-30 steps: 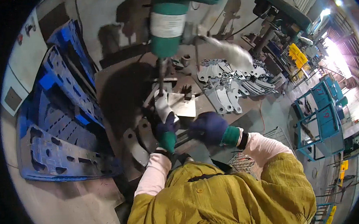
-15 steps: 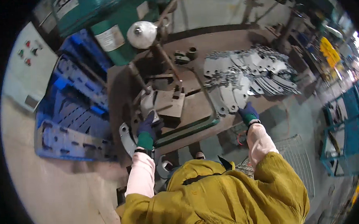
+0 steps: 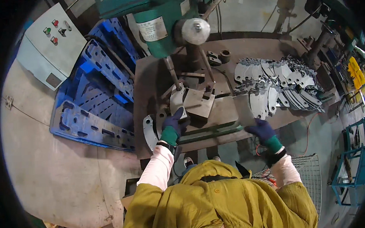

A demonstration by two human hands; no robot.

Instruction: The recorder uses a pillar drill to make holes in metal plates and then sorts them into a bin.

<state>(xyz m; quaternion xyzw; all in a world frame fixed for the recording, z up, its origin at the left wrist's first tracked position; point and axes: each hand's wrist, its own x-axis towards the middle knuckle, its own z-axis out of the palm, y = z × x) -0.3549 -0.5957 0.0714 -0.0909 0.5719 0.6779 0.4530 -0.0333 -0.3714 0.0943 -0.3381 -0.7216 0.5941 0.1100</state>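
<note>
My left hand point(image 3: 175, 125), in a dark blue glove with a green cuff, closes on the near end of a grey metal plate point(image 3: 177, 101). That plate lies under the spindle point(image 3: 172, 73) of a green drill press point(image 3: 157, 32), beside a steel fixture block point(image 3: 200, 103). My right hand point(image 3: 263, 131), gloved the same way, grips the lower end of another flat metal plate point(image 3: 243, 109), blurred by motion, just left of the pile. Several curved metal plates with holes point(image 3: 263, 102) lie heaped on the table to the right. A single curved plate point(image 3: 150, 131) rests left of my left hand.
Blue plastic pallets point(image 3: 94, 118) and a pale control box point(image 3: 51, 44) with buttons stand at the left. A wire basket point(image 3: 309, 171) is below the table's right side. Blue racks point(image 3: 357, 159) stand far right. A ring-shaped metal part point(image 3: 224, 56) sits at the table's back.
My right hand has drawn a plate off the near edge of the pile, toward the left. The left hand stays at the plate under the spindle. The whole view has shifted.
</note>
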